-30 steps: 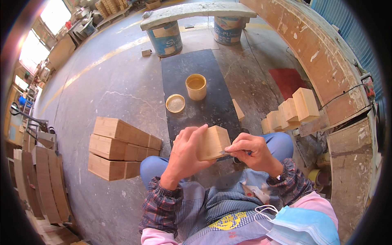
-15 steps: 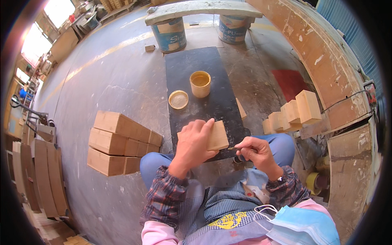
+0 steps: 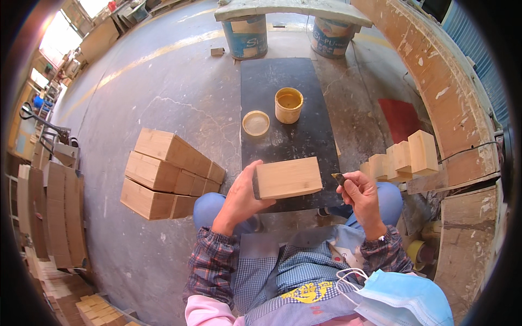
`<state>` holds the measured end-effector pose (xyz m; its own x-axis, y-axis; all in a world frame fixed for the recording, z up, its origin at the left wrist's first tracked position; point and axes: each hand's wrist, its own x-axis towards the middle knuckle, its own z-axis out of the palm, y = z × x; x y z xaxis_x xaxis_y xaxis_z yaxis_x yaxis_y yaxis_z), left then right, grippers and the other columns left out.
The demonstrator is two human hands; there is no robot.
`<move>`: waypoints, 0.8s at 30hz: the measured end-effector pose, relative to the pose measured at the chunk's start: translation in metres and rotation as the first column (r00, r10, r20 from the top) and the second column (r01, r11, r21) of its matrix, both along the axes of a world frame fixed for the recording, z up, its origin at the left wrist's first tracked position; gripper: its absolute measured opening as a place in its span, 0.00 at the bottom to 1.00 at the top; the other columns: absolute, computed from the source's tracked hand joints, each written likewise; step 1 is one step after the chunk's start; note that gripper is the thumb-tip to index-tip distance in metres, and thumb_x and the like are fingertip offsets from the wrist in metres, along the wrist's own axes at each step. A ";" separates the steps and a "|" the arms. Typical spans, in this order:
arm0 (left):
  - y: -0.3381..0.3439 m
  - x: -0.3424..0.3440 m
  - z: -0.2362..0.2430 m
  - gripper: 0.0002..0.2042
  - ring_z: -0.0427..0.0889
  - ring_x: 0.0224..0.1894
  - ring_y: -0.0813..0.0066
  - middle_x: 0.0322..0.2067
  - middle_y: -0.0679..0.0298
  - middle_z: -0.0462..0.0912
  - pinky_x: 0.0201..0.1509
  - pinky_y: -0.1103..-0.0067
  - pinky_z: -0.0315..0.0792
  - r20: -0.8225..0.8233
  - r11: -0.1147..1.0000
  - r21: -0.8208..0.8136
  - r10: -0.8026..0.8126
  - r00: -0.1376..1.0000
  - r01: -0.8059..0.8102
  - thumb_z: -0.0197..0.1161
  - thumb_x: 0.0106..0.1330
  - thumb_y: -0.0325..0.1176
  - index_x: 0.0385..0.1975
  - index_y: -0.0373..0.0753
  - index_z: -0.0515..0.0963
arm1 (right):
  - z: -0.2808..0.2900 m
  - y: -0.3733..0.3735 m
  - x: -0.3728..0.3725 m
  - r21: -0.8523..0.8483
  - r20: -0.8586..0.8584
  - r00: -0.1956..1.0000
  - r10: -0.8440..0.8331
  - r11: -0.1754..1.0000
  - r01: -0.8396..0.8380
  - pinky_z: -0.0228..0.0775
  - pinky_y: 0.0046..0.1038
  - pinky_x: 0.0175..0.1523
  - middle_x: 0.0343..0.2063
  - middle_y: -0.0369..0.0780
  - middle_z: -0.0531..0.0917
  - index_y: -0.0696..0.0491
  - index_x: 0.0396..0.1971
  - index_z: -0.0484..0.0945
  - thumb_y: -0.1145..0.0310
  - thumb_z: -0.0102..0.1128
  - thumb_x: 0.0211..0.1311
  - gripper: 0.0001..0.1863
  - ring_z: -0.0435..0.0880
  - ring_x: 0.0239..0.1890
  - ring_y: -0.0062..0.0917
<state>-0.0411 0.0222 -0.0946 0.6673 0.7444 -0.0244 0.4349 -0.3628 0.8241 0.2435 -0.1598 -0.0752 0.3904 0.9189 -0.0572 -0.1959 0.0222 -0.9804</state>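
Observation:
My left hand (image 3: 240, 193) is wrapped round one end of a pale wooden block (image 3: 291, 178), holding it up over the black board with a long flat face showing. Just right of the block, my right hand (image 3: 361, 196) pinches a small scraper-like tool (image 3: 338, 178) with a dark body and a yellowish tip. The tool is apart from the block. Beyond them on the black board (image 3: 278, 76) stands an open tub (image 3: 288, 113) with yellow-brown contents. Beside the tub lies a round lid (image 3: 255, 124) with a whitish inside.
Stacked wooden blocks (image 3: 157, 174) stand on the floor at my left. More blocks (image 3: 423, 153) form a row at my right, near a paint-spattered wooden panel (image 3: 429, 70). At the far end, a plank (image 3: 293, 7) rests on two blue buckets (image 3: 247, 41).
The block has turned in my left hand, so its long face now shows. My right hand has lifted the tool up and away to the right. The whole view has shifted slightly.

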 end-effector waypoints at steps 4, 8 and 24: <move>-0.002 0.006 0.007 0.45 0.78 0.66 0.48 0.61 0.48 0.78 0.68 0.64 0.75 0.102 0.999 -0.031 0.018 0.995 -0.015 0.85 0.46 0.33 0.68 0.37 0.69 | 0.012 0.004 -0.005 0.049 0.043 0.999 0.014 0.999 -0.016 0.65 0.14 0.29 0.34 0.38 0.89 0.52 0.52 0.85 0.69 0.62 0.82 0.08 0.76 0.26 0.10; -0.011 0.018 0.025 0.44 0.78 0.63 0.55 0.57 0.54 0.77 0.67 0.66 0.76 0.182 0.993 0.109 0.014 0.983 -0.035 0.86 0.45 0.35 0.65 0.39 0.71 | 0.033 0.012 -0.017 0.023 0.203 0.978 0.045 0.998 -0.050 0.68 0.14 0.34 0.35 0.34 0.88 0.55 0.50 0.87 0.74 0.64 0.79 0.07 0.78 0.31 0.10; -0.028 0.021 0.078 0.44 0.81 0.57 0.49 0.57 0.53 0.75 0.59 0.62 0.81 0.092 0.966 0.240 -0.124 0.988 0.099 0.85 0.43 0.35 0.66 0.41 0.72 | 0.072 0.056 -0.041 0.143 0.775 0.626 0.093 0.938 -0.316 0.81 0.30 0.39 0.36 0.40 0.87 0.51 0.47 0.92 0.72 0.74 0.68 0.10 0.89 0.36 0.31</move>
